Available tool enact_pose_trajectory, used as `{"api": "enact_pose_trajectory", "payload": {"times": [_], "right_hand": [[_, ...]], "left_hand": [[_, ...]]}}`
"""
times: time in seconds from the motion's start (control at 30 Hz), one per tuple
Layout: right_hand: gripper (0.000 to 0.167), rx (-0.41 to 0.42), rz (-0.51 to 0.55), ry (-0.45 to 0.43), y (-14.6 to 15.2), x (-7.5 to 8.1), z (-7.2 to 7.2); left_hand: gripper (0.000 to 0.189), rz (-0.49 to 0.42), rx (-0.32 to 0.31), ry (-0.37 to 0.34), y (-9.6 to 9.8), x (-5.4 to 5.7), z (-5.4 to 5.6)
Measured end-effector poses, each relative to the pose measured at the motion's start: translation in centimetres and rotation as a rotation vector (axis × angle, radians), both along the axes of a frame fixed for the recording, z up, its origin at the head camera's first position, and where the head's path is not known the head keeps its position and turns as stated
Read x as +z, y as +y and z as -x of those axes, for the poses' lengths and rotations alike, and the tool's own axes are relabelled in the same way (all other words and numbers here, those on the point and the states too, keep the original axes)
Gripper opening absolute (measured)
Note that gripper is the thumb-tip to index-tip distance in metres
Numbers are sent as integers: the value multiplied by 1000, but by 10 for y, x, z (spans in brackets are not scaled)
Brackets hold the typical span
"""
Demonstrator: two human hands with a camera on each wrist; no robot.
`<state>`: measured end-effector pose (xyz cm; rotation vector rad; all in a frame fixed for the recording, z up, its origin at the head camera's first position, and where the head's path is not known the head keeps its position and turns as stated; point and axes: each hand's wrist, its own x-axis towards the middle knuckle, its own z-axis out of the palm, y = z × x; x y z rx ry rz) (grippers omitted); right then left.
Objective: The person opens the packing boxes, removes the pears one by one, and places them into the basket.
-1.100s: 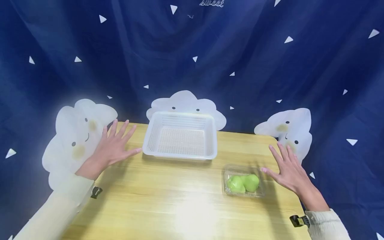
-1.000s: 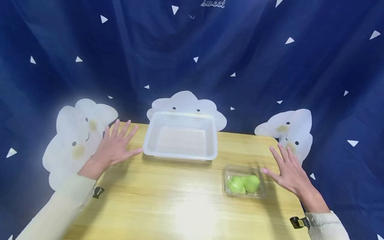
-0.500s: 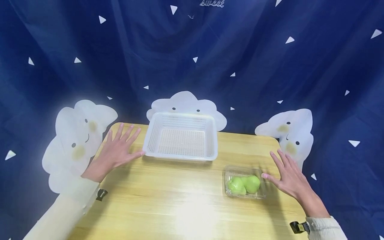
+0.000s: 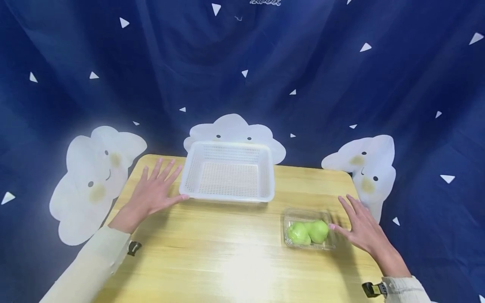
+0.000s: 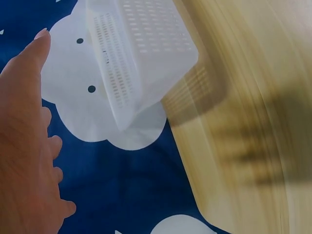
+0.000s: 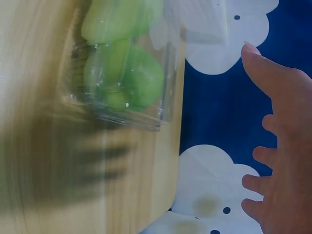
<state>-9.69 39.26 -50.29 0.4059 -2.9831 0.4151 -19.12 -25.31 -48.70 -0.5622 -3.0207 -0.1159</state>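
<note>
A white perforated plastic basket (image 4: 227, 196) stands at the back middle of the wooden table, with nothing in it. My left hand (image 4: 154, 193) hovers at its left side, fingers spread, the thumb tip overlapping the basket's near left corner in the head view. To the right and nearer lies a clear plastic box (image 4: 299, 214) holding two green, pear-like fruits (image 4: 318, 231). Beside its right edge my right hand (image 4: 361, 225) is held with fingers extended, thumb toward the box. Both hands hold nothing; in the wrist views, the left hand (image 5: 27, 141) and right hand (image 6: 287, 141) show apart from both containers.
The pale wooden table (image 4: 189, 252) has rounded back corners. Behind it hangs a dark blue curtain (image 4: 212, 63) printed with white clouds and triangles. Black straps (image 4: 373, 289) with small devices sit at both wrists, and hand shadows fall on the tabletop.
My left hand has moved right and slightly nearer, toward the basket's near left corner. The right hand has shifted slightly nearer and left. The basket and fruit box stay in place.
</note>
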Motion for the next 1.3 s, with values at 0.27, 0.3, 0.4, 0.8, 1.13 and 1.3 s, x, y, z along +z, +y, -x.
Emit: {"api": "enact_pose_trajectory", "payload": {"times": [0.27,0.3,0.4,0.8,1.13,1.3], "right_hand": [[96,-12,15,-42,0,-5,-4],[95,-13,15,-50,0,-6,-4],[93,-17,12,-63,1,-10,-5],[92,-55,-3,-143,2,-19,-12],[87,-92,-6,-227,6,-30,-19],[84,-95,5,-237,5,-33,-21]], "left_hand": [[105,7,-11,-5,13,-5,1],[105,8,-12,-9,14,-5,1],[104,10,-16,-14,19,-7,1],[104,-23,-45,-8,32,-18,-3],[105,-7,-74,-9,46,-28,-11],[105,-19,-90,14,54,-30,-12]]}}
